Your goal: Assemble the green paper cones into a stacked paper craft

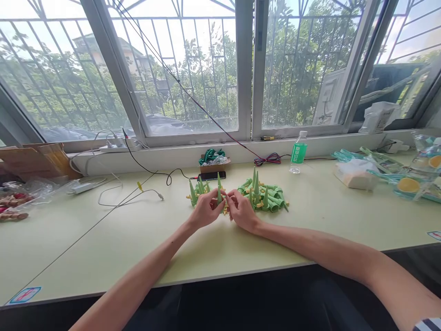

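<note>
Left hand (206,211) curls inward above the table (262,248), its thumb and fingers closed in a pinch around a slim green cone (219,195) that stands nearly upright, point toward the window. Right hand (244,212) meets it from the other side, fingers bent and bunched, the tips close to the cone; whether they grip anything cannot be told, since the fingers hide what lies between them.

Both wrists are low and bring the hands together at the middle. The left forearm (148,271) slants up from the lower left, while the right forearm (320,239) comes in at a flatter angle, its elbow bent out wide to the right. Both are bare, with a striped sleeve (428,324) just showing at the right edge.

Just beyond the left hand, more smooth, matte upright cones (193,194) taper to sharp tips, with small yellow bits about their bases. Beside the right hand lies a heap of rolled green pieces (274,204), tubular and open-ended, with taller cones rising at its near side.

Behind the cones rest a flat, dark phone (213,175) and a small cardboard box (206,168) holding crinkled, shiny green material. Farther right are a loosely coiled cable (268,159) and a clear plastic bottle (298,154) with a green label. The pale tabletop is smooth, crossed by a thin straight seam on the left.
</note>
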A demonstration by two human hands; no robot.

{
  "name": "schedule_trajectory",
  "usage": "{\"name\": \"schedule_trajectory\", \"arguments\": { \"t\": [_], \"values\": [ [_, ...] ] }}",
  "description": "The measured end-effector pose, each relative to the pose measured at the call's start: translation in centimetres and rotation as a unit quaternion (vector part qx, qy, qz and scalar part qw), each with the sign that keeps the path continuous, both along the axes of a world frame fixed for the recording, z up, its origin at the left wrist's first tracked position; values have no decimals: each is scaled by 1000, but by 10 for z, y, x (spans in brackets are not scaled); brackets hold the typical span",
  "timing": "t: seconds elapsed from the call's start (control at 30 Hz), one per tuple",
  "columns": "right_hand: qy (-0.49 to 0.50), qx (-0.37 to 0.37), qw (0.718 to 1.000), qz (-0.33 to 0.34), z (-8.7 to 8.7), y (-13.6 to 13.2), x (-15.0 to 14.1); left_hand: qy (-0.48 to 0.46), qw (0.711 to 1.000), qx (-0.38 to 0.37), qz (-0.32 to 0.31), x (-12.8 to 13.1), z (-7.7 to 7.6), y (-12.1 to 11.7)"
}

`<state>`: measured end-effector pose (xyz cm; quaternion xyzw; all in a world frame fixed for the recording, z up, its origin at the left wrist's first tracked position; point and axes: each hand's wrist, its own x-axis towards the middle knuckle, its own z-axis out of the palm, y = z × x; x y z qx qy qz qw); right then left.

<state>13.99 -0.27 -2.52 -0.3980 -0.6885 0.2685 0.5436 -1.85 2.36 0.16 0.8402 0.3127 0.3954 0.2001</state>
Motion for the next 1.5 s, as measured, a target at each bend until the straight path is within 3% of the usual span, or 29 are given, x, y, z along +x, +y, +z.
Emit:
{"name": "schedule_trajectory", "arguments": {
  "t": [0.53, 1.23, 1.5],
  "values": [
    [37, -46, 998, 3, -3, 6, 1, 21, 1000, 14, 4, 3, 2, -4],
    [34, 6, 999, 18, -3, 3, 0, -95, 987, -129, 10, 5, 8, -2],
    [44, 1, 998, 40, -7, 6, -1, -57, 995, -85, 14, 1, 3, 2]
  ]
}}
